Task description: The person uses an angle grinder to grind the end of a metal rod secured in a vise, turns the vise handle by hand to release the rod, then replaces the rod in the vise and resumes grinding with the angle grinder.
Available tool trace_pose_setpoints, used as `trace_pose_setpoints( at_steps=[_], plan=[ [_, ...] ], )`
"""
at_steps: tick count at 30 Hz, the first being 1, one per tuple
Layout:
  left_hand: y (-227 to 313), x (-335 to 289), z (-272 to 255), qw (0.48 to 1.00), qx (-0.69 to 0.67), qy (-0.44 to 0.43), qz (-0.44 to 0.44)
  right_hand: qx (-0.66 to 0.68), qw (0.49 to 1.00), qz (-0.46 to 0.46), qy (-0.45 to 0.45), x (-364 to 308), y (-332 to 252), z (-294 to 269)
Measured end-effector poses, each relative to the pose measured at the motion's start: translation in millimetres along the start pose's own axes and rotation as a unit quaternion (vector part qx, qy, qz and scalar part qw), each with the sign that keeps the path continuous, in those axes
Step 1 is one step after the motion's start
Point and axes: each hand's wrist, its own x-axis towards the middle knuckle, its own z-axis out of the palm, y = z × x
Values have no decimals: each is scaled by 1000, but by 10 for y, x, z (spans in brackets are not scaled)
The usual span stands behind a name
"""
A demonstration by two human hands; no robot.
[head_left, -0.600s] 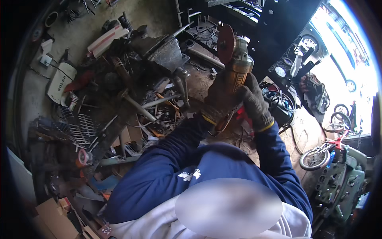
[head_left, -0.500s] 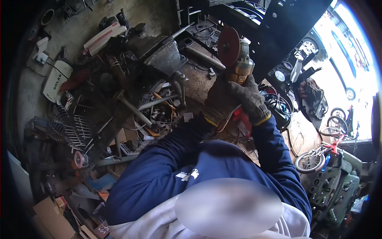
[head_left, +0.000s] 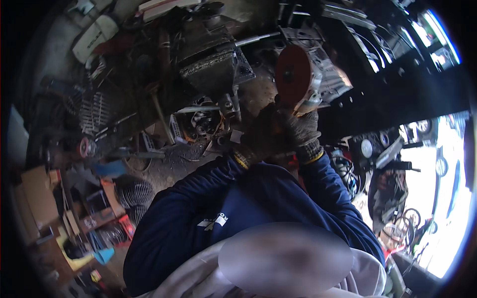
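Note:
An angle grinder [head_left: 312, 101] with a large reddish-brown disc [head_left: 293, 74] is held up in front of me, its disc pointing away from my body. Around the grinder's body, just below the head, my gloved right hand [head_left: 305, 131] is closed. My gloved left hand [head_left: 258, 139] lies in deep shade beside it, also closed on the grinder's body, though its fingers are hard to make out. Both grey gloves have yellow cuffs. Just beyond the disc is a grey cast-metal part [head_left: 334, 74], and I cannot tell whether they touch.
A long dark steel beam [head_left: 392, 92] with holes crosses the right side. Left of the grinder stands a heavy, worn metal block [head_left: 211, 69], vise-like. A hammer [head_left: 160, 109], coil springs [head_left: 134, 191] and cardboard [head_left: 39, 193] clutter the left. Cables [head_left: 348, 169] hang at the right.
My view has turned, so the beam now lies across the right. The grinder's disc now overlaps the cast-metal part in view. Both hands keep hold of the grinder.

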Motion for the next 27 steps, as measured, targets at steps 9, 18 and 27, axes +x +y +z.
trace_pose_setpoints(
  at_steps=[9,18,27],
  plan=[
    [390,-72,-21,987,84,13,-140,262,907,165,-286,336,70,-169],
    [372,-449,240,952,147,144,-225,232,920,89,-303,282,-155,62],
    [415,-563,149,944,234,99,-212,274,844,121,-445,297,306,102]
  ],
)
